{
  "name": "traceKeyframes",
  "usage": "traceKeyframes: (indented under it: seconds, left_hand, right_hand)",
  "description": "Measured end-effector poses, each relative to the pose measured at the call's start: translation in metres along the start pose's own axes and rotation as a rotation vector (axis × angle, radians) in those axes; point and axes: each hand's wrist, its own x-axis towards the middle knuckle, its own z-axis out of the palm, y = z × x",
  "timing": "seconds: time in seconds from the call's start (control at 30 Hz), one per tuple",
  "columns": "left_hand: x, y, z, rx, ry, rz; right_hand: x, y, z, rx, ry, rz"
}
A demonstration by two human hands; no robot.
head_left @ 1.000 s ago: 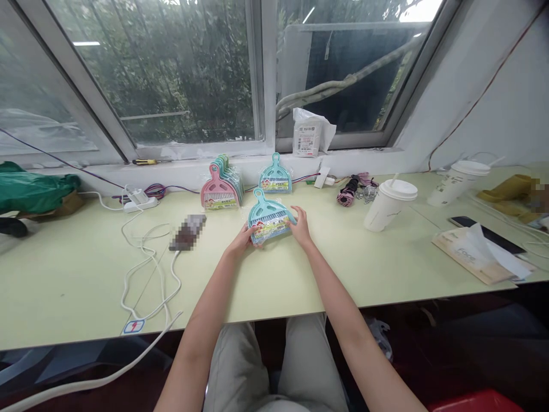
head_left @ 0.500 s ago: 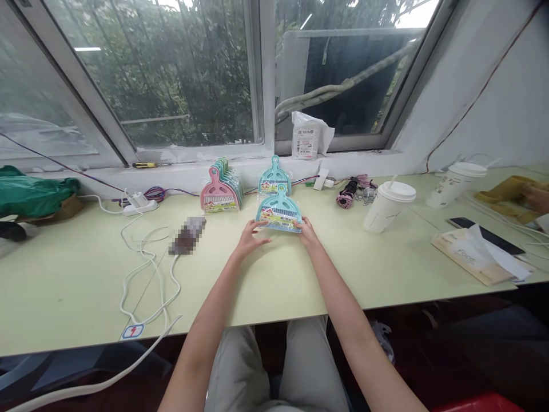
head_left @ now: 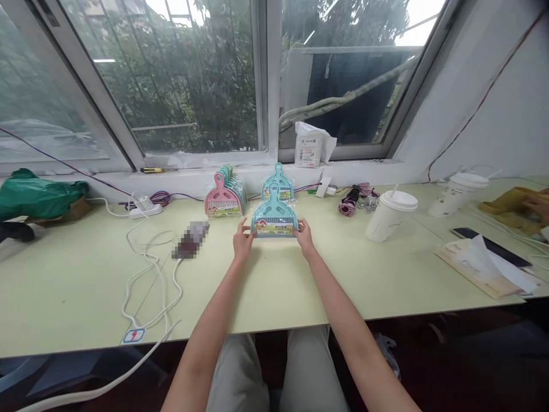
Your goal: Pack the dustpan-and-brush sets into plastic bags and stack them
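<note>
A blue dustpan-and-brush set (head_left: 274,216) in clear wrap stands upright on the green table between my hands. My left hand (head_left: 243,239) grips its lower left corner, and my right hand (head_left: 304,236) grips the lower right corner. Right behind it stands another blue set (head_left: 278,178), partly covered by the front one. To the left, a row of several wrapped sets has a pink set (head_left: 223,200) at its front and green ones behind.
White cables and a pixelated item (head_left: 190,240) lie left on the table (head_left: 278,292). A power strip (head_left: 144,210) is by the wall. On the right are a white cup (head_left: 390,214), another cup (head_left: 457,194), a phone (head_left: 493,247) and a tissue pack (head_left: 480,266). A person's hand (head_left: 538,206) shows far right.
The held blue set has become more upright and moved slightly left. My left hand has closed on its left corner. The camera view has shifted a little.
</note>
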Motion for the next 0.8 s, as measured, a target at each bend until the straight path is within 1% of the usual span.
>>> traceKeyframes:
  seconds: [0.07, 0.13, 0.23, 0.3, 0.43, 0.53, 0.63, 0.7, 0.8]
  left_hand:
    - [0.008, -0.010, 0.001, 0.063, -0.066, -0.045]
    - [0.018, -0.018, 0.005, 0.113, -0.090, -0.061]
    - [0.035, -0.022, 0.014, 0.180, -0.083, -0.018]
    - [0.048, -0.022, 0.024, 0.222, -0.079, 0.018]
    - [0.083, -0.030, 0.050, 0.259, -0.061, 0.078]
    - [0.117, -0.042, 0.069, 0.249, -0.045, 0.108]
    - [0.154, -0.055, 0.087, 0.255, -0.030, 0.092]
    - [0.179, -0.061, 0.099, 0.291, 0.020, 0.115]
    - [0.212, -0.069, 0.116, 0.366, 0.182, 0.192]
  right_hand:
    - [0.003, 0.006, 0.000, -0.104, 0.040, -0.061]
    - [0.007, 0.012, 0.001, -0.218, 0.092, -0.083]
    - [0.022, 0.021, 0.002, -0.359, 0.160, -0.107]
    - [0.038, 0.026, 0.004, -0.422, 0.184, -0.141]
    - [0.080, 0.042, 0.008, -0.449, 0.243, -0.203]
    - [0.119, 0.057, 0.014, -0.468, 0.318, -0.273]
    - [0.161, 0.073, 0.024, -0.528, 0.364, -0.361]
    - [0.187, 0.080, 0.031, -0.569, 0.375, -0.401]
    - [0.222, 0.090, 0.042, -0.640, 0.391, -0.411]
